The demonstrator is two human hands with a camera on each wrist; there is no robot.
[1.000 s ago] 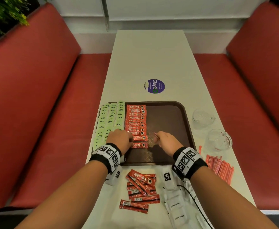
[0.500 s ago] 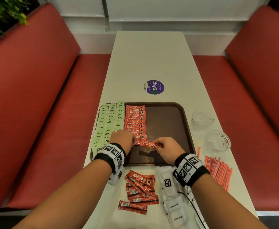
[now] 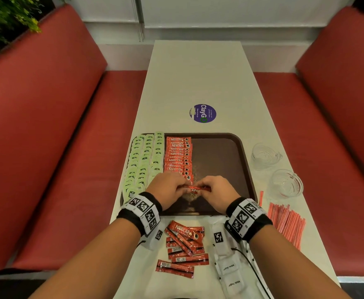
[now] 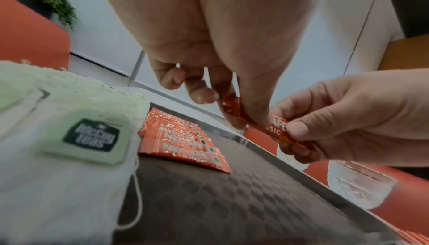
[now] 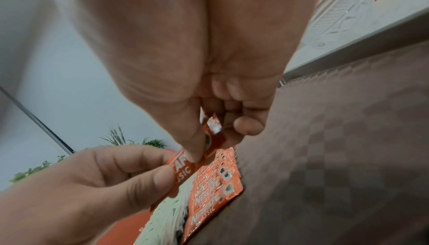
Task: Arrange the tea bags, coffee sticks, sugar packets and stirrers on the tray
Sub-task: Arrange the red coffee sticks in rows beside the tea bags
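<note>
coffee stick (image 3: 195,189), red, is held level just above the near part of the brown tray (image 3: 244,160), pinched at one end by the left hand (image 3: 170,190) and at the other by the right hand (image 3: 216,192). on the tray's left side lie columns of green-tagged tea bags (image 3: 143,162), and right beside them a column of laid coffee sticks (image 3: 178,157). near the tray's front edge, on the white surface (image 3: 198,78), sit a loose pile of coffee sticks (image 3: 185,244) and white sugar packets (image 3: 229,268). right of the tray lie red stirrers (image 3: 287,223) and two glass cups (image 3: 287,183). beyond the tray is a round purple sticker (image 3: 203,113).

left wrist view: the left hand (image 4: 209,47) grips the stick (image 4: 271,129) between thumb and fingers, and the right hand (image 4: 348,116) pinches its other end. below, a tea bag (image 4: 69,148) rests on the tray (image 4: 232,203), next to the laid sticks (image 4: 185,146).

right wrist view: the right hand (image 5: 197,65) pinches the stick (image 5: 183,166) between thumb and fingers; the left hand (image 5: 92,184) grasps its lettered end. under it lies the column of sticks (image 5: 213,190) on the tray (image 5: 336,157); a glass cup (image 5: 343,6) stands past the tray's rim.
</note>
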